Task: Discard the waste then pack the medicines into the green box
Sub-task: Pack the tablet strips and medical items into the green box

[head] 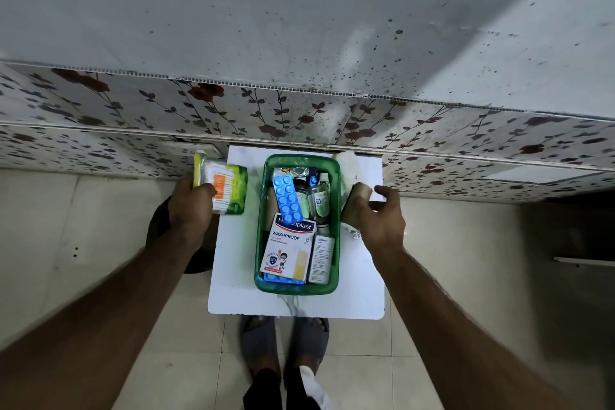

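The green box [335,196] stands in the middle of a small white table [239,289]. It holds a blue blister strip [288,197], a plaster carton [289,250], a white carton [322,258] and several small bottles. My left hand [189,210] grips a green, white and orange packet [228,188] over the table's left edge. My right hand [376,216] is right of the box, fingers curled around a brown cardboard tube [361,191]. Crumpled white paper [347,165] lies by the box's far right corner.
A dark round bin [159,226] sits on the floor under my left forearm, left of the table. A flower-patterned wall panel [299,113] runs behind the table. My feet in grey sandals [283,339] stand at the table's near edge on a tiled floor.
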